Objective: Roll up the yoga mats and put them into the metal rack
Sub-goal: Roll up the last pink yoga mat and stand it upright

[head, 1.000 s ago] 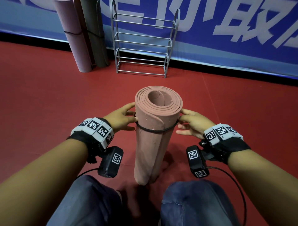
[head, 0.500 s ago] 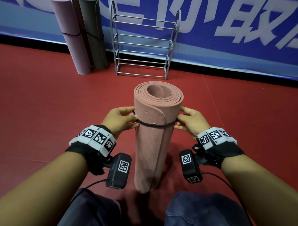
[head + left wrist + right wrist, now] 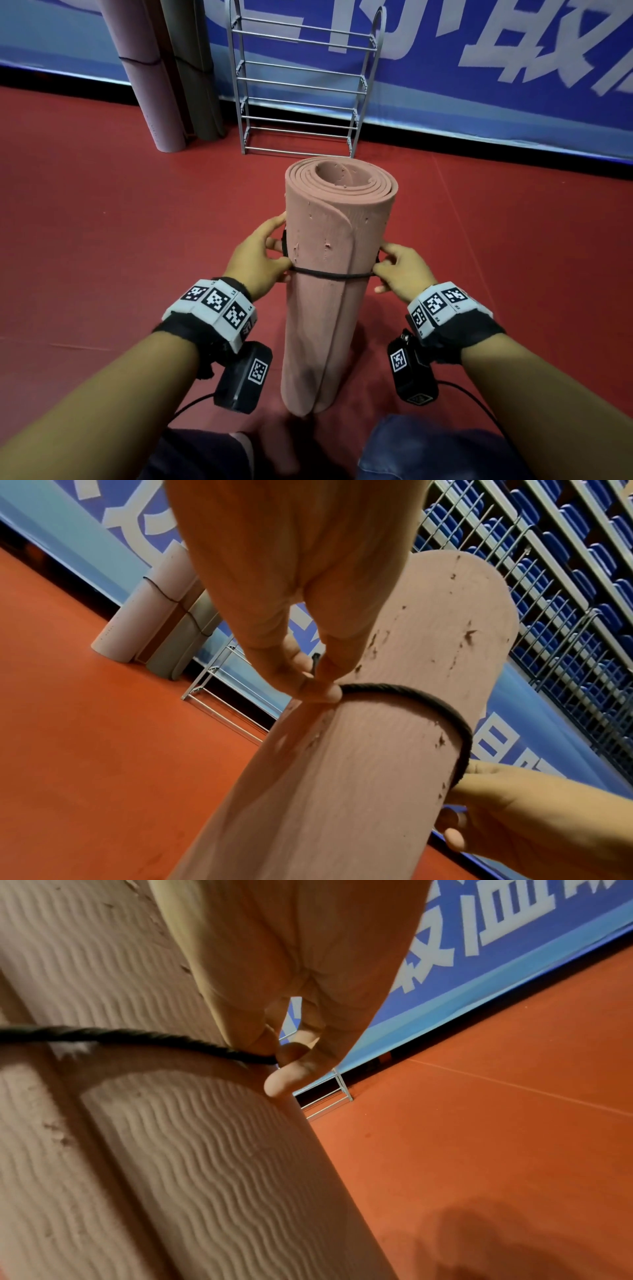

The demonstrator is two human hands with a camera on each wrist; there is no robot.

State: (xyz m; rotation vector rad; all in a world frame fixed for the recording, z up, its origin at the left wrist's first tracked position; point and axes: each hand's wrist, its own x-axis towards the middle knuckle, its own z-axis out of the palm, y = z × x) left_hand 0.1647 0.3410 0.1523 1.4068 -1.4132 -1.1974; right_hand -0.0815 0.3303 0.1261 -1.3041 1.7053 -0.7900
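A rolled pink yoga mat (image 3: 329,291) stands upright on the red floor between my knees. A black elastic band (image 3: 330,274) circles it below the top. My left hand (image 3: 270,253) pinches the band at the mat's left side, seen close in the left wrist view as the band (image 3: 411,699) under my left fingertips (image 3: 318,691). My right hand (image 3: 394,270) pinches the band on the right side; the right wrist view shows the band (image 3: 137,1037) running into my right fingers (image 3: 291,1058). The metal rack (image 3: 301,85) stands empty against the blue wall beyond.
Two rolled mats, a pink one (image 3: 147,78) and a grey-green one (image 3: 195,68), lean upright against the wall left of the rack. A blue banner (image 3: 479,61) runs along the wall. Red floor (image 3: 102,222) stretches between me and the rack.
Both hands have slid the black band further down the rolled mat. The mat now stands taller in view and closer to the rack.
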